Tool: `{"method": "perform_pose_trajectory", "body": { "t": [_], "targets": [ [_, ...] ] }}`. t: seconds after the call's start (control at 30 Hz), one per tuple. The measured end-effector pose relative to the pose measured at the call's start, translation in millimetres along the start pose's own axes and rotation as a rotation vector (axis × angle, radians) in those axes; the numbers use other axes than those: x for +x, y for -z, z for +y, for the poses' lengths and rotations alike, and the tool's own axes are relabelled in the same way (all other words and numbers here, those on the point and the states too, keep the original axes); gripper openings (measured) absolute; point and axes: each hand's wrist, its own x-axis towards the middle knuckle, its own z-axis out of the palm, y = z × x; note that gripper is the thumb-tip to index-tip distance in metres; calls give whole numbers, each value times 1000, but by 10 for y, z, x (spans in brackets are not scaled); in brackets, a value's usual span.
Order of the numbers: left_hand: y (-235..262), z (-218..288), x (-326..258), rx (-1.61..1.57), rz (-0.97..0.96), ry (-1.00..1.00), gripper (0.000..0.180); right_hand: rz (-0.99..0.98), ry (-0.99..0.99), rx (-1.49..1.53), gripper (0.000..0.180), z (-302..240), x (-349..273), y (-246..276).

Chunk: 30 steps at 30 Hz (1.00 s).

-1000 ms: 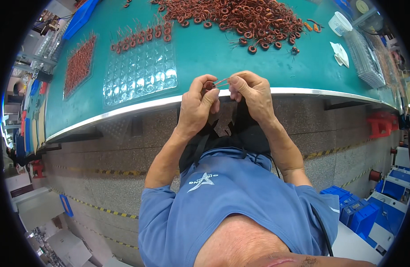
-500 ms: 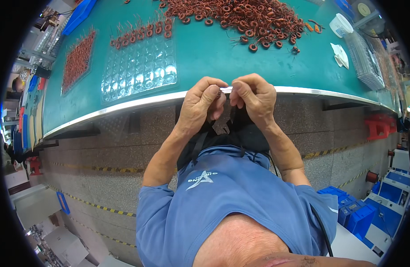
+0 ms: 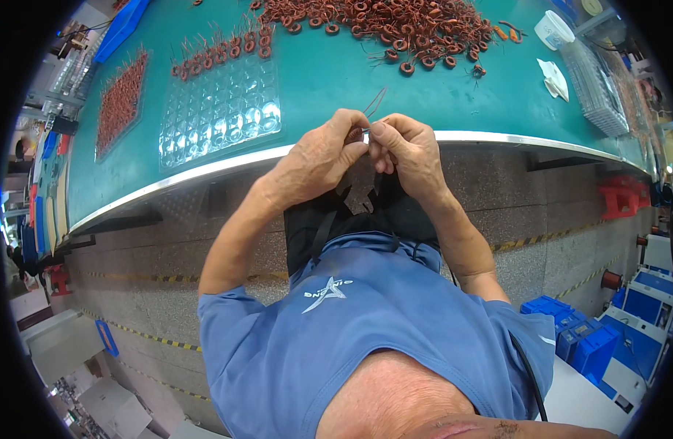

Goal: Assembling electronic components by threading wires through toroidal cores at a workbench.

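Observation:
My left hand (image 3: pixel 323 155) is closed, its thumb and fingers pinching a small copper-wound ring coil (image 3: pixel 359 135) that is mostly hidden by the fingers. Two thin wire leads (image 3: pixel 378 102) stick up from between my hands toward the table. Closed in a pinch, my right hand (image 3: pixel 411 150) meets the left at the coil; its exact grip is hard to make out. Both hands are just over the table's front edge. Beyond them lies a large heap of similar ring coils (image 3: pixel 395 29). To the left, a clear plastic tray (image 3: pixel 219 121) holds coils in its far rows, with hollow pockets nearer me.
A second tray packed with coils (image 3: pixel 122 102) lies on the far left of the green table (image 3: pixel 329 80). At the right are a white tub (image 3: pixel 553 31), a crumpled white tissue (image 3: pixel 553 80) and stacked clear trays (image 3: pixel 598 91). A red stool (image 3: pixel 620 196) stands beyond the edge.
The wire leads now point up and show above my hands. My left hand has turned, its forearm swung outward, and both hands are closer together. The table scene has shifted slightly up and left.

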Motion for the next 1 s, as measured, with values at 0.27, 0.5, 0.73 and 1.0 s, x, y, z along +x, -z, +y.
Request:
{"method": "perform_pose_trajectory", "body": {
  "t": [0.27, 0.5, 0.73, 1.0],
  "targets": [
    [136, 109, 15, 115, -159, 152, 29, 189, 303, -459, 18, 21, -114, -93],
    [-134, 121, -95, -913, 69, 186, 30, 75, 118, -96, 25, -161, -68, -9],
    [-137, 88, -92, -912, 91, 271, 33, -45, 124, 125, 32, 5, 113, -24],
    [-233, 30, -219, -888, 295, 460, 22, 59, 148, -61, 7, 126, 171, -236]
  ]
}}
